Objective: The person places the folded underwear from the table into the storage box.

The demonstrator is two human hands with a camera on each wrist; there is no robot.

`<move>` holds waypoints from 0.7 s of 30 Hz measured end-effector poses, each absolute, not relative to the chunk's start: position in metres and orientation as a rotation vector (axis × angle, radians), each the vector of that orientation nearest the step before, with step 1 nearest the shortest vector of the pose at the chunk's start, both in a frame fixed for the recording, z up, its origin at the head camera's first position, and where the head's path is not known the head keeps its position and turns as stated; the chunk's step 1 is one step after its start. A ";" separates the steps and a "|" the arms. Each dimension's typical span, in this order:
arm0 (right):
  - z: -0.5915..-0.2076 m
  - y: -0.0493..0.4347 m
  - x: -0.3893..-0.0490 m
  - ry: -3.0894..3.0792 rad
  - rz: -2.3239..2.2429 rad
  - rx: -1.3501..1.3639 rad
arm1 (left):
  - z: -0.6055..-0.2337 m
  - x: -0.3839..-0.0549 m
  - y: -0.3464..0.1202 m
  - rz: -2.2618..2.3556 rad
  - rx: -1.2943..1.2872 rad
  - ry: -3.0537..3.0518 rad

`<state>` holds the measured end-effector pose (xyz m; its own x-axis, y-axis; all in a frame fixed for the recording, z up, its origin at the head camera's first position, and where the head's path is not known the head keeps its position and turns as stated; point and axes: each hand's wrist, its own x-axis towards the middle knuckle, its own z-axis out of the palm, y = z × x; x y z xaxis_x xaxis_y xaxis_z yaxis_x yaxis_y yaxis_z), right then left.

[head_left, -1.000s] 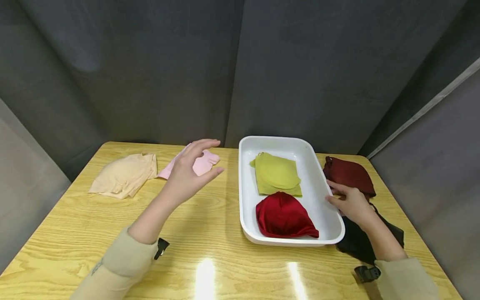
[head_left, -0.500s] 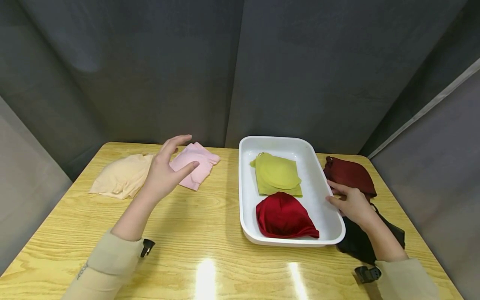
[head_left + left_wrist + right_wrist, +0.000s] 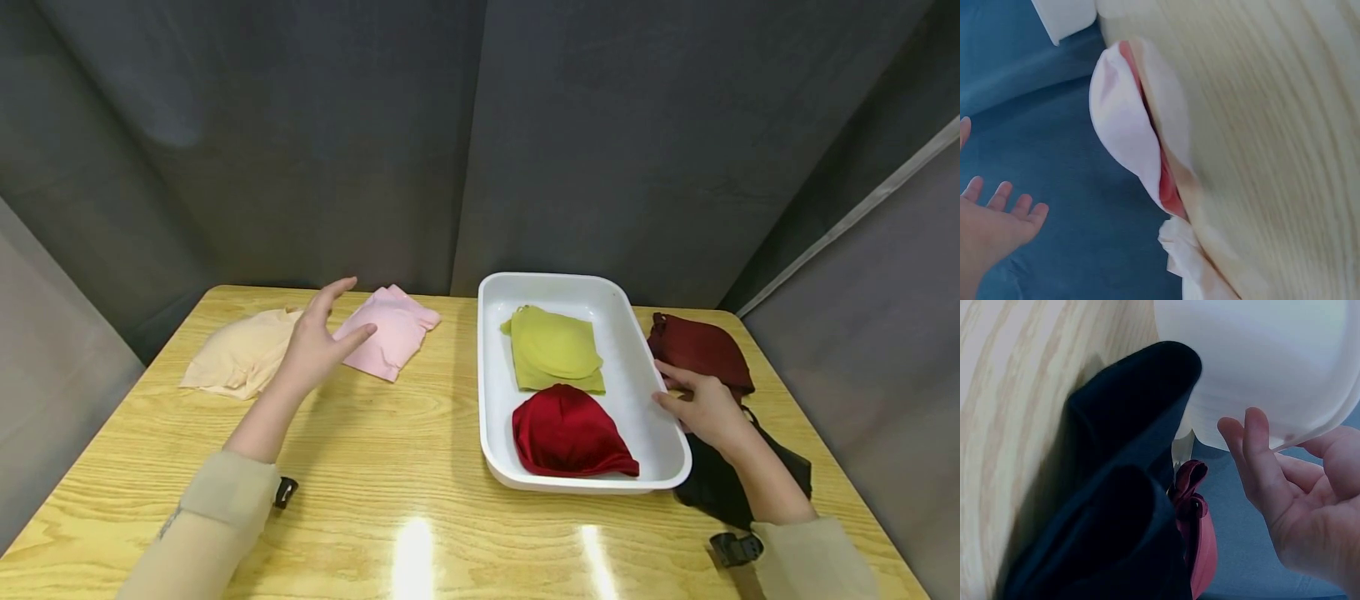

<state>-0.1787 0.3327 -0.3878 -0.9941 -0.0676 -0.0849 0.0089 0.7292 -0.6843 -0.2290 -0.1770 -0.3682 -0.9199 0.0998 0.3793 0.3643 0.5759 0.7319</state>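
My left hand (image 3: 313, 346) hovers over the table with thumb and fingers spread, holding nothing. Just right of it lies a folded pink bra (image 3: 393, 329), and a beige bra (image 3: 236, 354) is to its left, partly behind the hand. My right hand (image 3: 708, 408) pinches the right wall of a white tray (image 3: 483, 400). In the right wrist view, its fingers (image 3: 1259, 440) lie against the tray's outside, with the thumb at the rim. Inside the tray, a yellow-green bra (image 3: 557, 346) lies at the back and a shiny red bra (image 3: 568, 433) at the front.
Right of the tray, a maroon bra (image 3: 701, 350) lies behind my right hand. A black bra (image 3: 716, 479) lies partly under the right forearm. Grey curtains (image 3: 337, 150) stand along the back and sides of the wooden table (image 3: 360, 483).
My left hand has moved left, away from the tray, uncovering the pink bra and coming near the beige one. My right hand and the tray have stayed in place.
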 end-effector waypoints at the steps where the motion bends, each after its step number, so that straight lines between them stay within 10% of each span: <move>1: -0.388 0.333 -0.179 2.821 -1.120 -0.046 | -0.370 -0.232 -0.178 -1.273 -0.382 -2.519; 21: -0.388 0.332 -0.179 2.819 -1.113 -0.024 | -0.391 -0.285 -0.193 -1.357 -0.275 -2.702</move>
<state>-0.1793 0.3321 -0.3881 -0.9937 -0.0552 -0.0973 0.0262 0.7311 -0.6818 -0.2847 -0.1926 -0.3907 -0.9781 0.1140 0.1742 0.2078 0.5853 0.7837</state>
